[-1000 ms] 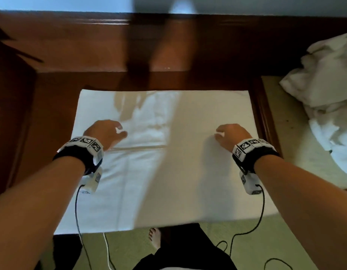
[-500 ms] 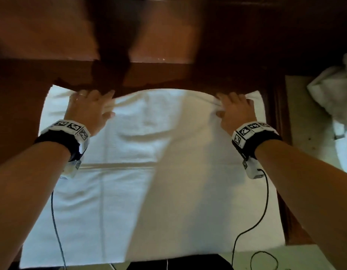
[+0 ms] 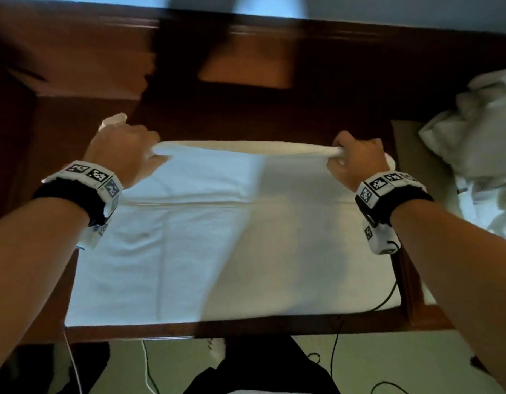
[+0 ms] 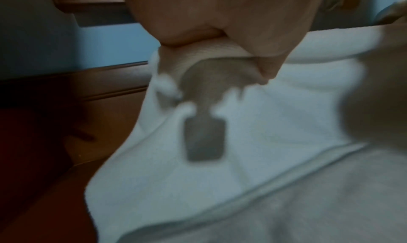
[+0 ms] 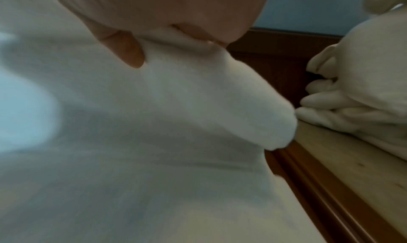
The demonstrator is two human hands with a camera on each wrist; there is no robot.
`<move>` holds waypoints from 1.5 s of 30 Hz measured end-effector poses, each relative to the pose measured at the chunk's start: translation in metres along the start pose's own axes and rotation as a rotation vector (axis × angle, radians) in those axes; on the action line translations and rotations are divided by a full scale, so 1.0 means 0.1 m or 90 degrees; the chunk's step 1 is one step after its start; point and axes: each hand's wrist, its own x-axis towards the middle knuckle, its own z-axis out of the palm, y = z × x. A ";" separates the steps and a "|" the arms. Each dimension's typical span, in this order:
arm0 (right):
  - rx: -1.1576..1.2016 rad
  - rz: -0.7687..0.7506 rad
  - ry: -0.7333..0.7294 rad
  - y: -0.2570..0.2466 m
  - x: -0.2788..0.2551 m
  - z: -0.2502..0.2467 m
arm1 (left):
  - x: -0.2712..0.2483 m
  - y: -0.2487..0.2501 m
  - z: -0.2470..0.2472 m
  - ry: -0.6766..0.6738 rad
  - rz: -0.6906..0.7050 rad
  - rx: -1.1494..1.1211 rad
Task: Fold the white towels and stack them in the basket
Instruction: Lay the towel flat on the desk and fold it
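A white towel lies spread on the dark wooden table. Its far edge is lifted off the wood and stretched between my two hands. My left hand pinches the far left corner, and a bit of cloth sticks out past the knuckles. My right hand pinches the far right corner. In the left wrist view the fingers curl round the bunched towel. The right wrist view has my thumb pressed on the towel's folded corner. No basket is in view.
A heap of crumpled white towels lies on a lighter surface to the right of the table; the heap of towels also fills the right wrist view's right side. Wooden panelling rises behind the table. Cables hang below the near edge.
My hands went from resting mid-towel to its far edge, then closed on the two far corners and lifted that edge off the table.
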 end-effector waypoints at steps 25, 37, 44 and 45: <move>-0.091 0.071 -0.191 0.31 -2.48 1.03 | -2.44 0.81 1.27 -0.115 -0.095 -0.071; -0.116 0.042 -0.208 0.48 -2.88 1.17 | -2.82 0.76 1.49 -0.122 -0.038 -0.056; -0.081 0.004 -0.161 0.10 -2.76 1.11 | -2.83 0.56 1.44 -0.137 -0.079 -0.043; -0.078 -0.056 -0.161 -0.03 -2.72 1.13 | -2.84 0.49 1.45 -0.147 -0.073 -0.026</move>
